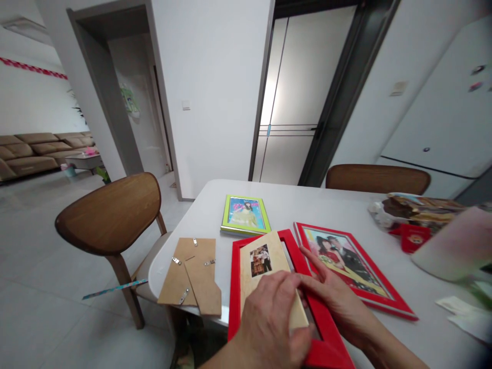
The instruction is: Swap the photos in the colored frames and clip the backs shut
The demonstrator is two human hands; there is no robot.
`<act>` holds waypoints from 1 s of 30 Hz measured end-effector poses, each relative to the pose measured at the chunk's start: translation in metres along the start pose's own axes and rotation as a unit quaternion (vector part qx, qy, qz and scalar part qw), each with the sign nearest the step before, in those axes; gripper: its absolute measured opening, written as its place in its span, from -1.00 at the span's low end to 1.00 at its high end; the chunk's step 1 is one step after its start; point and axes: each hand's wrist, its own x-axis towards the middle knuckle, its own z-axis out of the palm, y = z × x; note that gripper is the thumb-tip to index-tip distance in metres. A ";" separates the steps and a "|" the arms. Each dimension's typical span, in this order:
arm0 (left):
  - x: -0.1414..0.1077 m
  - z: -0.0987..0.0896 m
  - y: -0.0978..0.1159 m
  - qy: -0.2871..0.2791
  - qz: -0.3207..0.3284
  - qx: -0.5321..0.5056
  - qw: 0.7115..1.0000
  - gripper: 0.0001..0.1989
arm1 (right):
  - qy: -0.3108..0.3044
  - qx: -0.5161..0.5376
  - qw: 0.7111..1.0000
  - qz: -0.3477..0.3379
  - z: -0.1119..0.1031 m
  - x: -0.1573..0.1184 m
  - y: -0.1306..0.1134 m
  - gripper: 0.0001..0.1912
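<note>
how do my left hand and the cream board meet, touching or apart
Touching. The head view shows the left hand over the cream board, its fingers lying across the face.

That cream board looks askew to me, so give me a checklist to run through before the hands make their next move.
1. Cream board square in the red frame: not ok; it lies slanted, its top corner over the frame's upper edge.
2. Board steadied: ok; the left hand is on it, the right hand at the frame's right side.
3. Opening free of anything caught inside: cannot tell; hands and board hide much of it.
4. Brown backing off the frame: ok; it lies on the table, to the left.
5. Green frame clear of the red one: cannot tell; they look very close.
</note>
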 end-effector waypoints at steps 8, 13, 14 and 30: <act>-0.040 -0.069 -0.051 0.146 -0.246 0.077 0.955 -0.61 | 0.118 -0.475 0.866 -0.107 -0.031 0.028 0.033 -0.36; -0.072 -0.077 -0.081 0.051 -0.321 0.182 0.928 -0.61 | 0.105 -0.578 0.800 -0.118 -0.028 0.031 0.042 -0.45; -0.075 -0.077 -0.084 0.037 -0.309 0.209 0.927 -0.61 | 0.101 -0.590 0.792 -0.122 -0.027 0.032 0.043 -0.47; -0.077 -0.060 -0.070 -0.038 -0.153 0.246 0.956 -0.49 | 0.079 -0.467 0.857 -0.203 -0.001 0.023 0.037 -0.57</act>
